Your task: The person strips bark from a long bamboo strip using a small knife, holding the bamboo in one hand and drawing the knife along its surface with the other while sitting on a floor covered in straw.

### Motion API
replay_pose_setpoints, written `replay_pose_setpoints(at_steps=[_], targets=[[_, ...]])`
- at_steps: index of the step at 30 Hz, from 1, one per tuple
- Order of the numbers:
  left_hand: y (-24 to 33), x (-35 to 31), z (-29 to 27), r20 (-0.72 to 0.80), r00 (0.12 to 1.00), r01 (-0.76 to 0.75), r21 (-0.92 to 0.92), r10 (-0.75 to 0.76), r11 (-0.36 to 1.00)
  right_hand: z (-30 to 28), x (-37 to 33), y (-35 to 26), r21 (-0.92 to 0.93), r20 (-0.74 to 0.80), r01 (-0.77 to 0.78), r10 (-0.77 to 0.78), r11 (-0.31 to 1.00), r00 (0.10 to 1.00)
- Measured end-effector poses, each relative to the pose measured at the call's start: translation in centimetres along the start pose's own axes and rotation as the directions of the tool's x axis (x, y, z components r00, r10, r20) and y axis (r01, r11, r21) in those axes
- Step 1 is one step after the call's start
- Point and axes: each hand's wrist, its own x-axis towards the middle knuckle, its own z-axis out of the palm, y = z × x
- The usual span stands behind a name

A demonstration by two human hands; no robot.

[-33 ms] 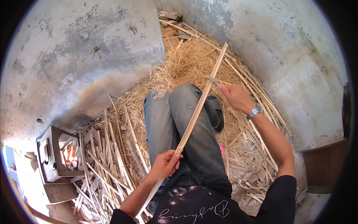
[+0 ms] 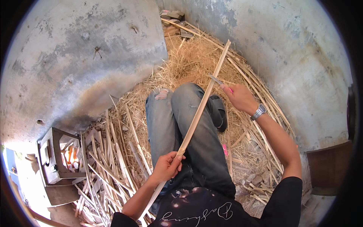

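Note:
A long pale strip of split wood or bamboo (image 2: 200,109) slants across my thighs, its far end over the straw and its near end passing beside my left forearm. My left hand (image 2: 166,167) is wrapped round its lower part, near my lap. My right hand (image 2: 242,100) grips a knife (image 2: 214,79) by a handle of which a bit of pink shows. The knife's short metal blade lies across the strip's upper part, apparently touching it. My fingers hide most of the handle.
Thin shavings (image 2: 189,62) cover the floor beyond my knees. Loose strips (image 2: 109,159) lie piled at my left, and more long strips (image 2: 261,90) run along the right wall (image 2: 298,56). A dusty box-like frame (image 2: 56,162) stands at left. A grey panel (image 2: 98,53) rises at far left.

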Motion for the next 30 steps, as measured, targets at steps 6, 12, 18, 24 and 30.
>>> replay_pose_setpoints(at_steps=[6,12,18,24,30], targets=[[2.3,3.4,1.0,-0.016,0.997,-0.071,-0.049,0.07,0.996,2.8,-5.3,-8.7,-0.029,0.158,0.172,-0.165,0.985,0.974],[2.4,5.9,0.2,0.053,0.997,-0.043,-0.159,0.052,0.986,3.4,-8.3,-11.2,-0.068,0.138,0.244,-0.233,0.967,0.963],[2.1,6.8,0.3,0.055,0.995,-0.07,-0.265,0.087,0.962,4.5,-6.4,-9.3,-0.119,0.152,0.237,-0.218,0.964,0.964],[2.2,5.3,0.3,0.079,0.995,-0.038,-0.296,0.064,0.954,2.2,-1.3,-5.4,-0.178,0.076,0.019,-0.006,0.984,0.997],[1.1,4.7,0.4,0.06,0.997,-0.026,-0.29,0.045,0.957,3.6,-6.8,-11.0,-0.151,0.314,0.303,-0.245,0.941,0.917]])
